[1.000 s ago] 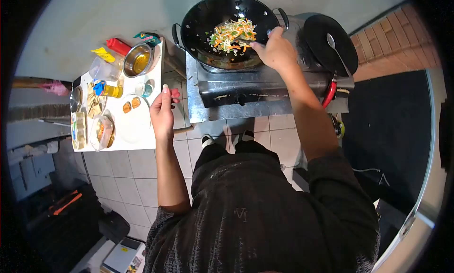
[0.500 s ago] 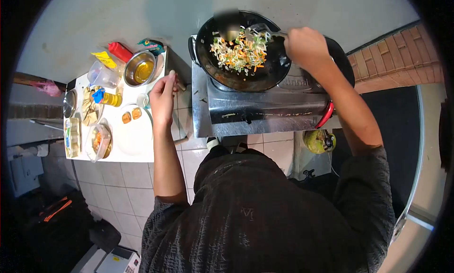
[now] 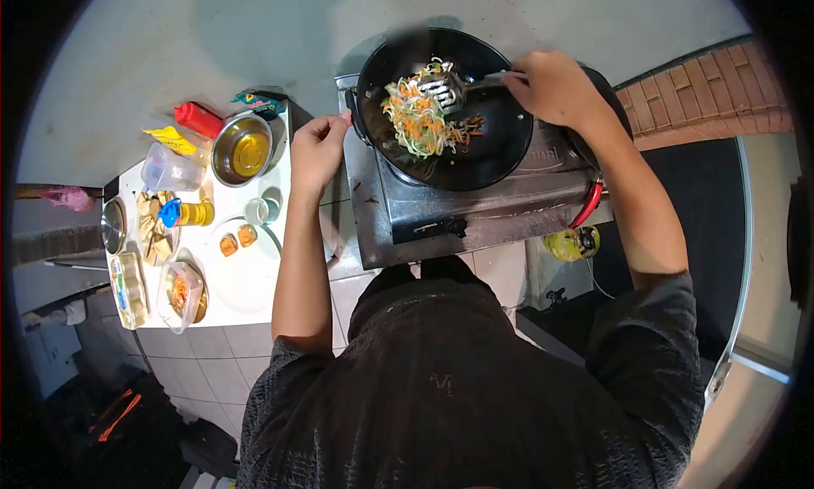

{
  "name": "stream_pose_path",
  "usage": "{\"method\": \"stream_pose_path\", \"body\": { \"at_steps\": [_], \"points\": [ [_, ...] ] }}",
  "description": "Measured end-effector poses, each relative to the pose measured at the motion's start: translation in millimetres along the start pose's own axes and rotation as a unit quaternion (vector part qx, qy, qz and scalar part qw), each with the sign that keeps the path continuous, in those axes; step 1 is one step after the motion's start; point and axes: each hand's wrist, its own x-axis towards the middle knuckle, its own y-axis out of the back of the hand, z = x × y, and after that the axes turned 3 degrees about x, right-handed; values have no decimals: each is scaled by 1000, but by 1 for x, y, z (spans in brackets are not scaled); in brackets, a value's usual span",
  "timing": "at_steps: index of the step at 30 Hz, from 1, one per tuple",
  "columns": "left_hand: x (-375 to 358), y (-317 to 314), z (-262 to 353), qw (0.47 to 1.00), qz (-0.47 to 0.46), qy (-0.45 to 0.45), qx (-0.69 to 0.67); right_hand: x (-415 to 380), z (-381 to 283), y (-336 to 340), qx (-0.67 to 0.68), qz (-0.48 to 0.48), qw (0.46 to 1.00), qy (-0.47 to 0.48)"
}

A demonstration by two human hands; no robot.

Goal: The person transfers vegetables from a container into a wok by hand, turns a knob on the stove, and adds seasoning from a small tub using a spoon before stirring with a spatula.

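A black wok [image 3: 500, 150] stands on the metal stove [image 3: 500, 213]. Shredded vegetables [image 3: 415, 120], white, orange and green, lie in its left part. The slotted metal spatula [image 3: 445, 91] rests against them, and my right hand [image 3: 555, 86] grips its handle above the wok's right rim. At the wok's left side, my left hand [image 3: 320, 150] is closed, with thumb and forefinger pinched at the wok's side handle [image 3: 354, 116]. Whether these fingers hold the handle or something small on it is too small to tell.
On the white table [image 3: 242, 277] at left are a metal bowl of oil [image 3: 244, 150], a yellow bottle with blue cap [image 3: 191, 213], a glass [image 3: 259, 210], a plate with two brown pieces [image 3: 237, 239] and a tub of shredded food [image 3: 180, 294]. A red pan handle [image 3: 589, 205] juts out at the stove's right.
My left hand has moved right to the wok's side handle. The spatula has turned over the vegetables, which are now gathered further left in a tighter heap. The view has shifted slightly.
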Motion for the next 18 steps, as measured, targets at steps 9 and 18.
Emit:
{"method": "stream_pose_path", "body": {
  "at_steps": [9, 18],
  "points": [
    [-2, -1, 16, 999, -25, -10, 33, -21, -12, -33, -75, 31, 997, -18],
    [-3, -8, 6, 1000, -2, -21, 19, 18, 38, -45, 4, 29, 997, 66]
  ]
}}
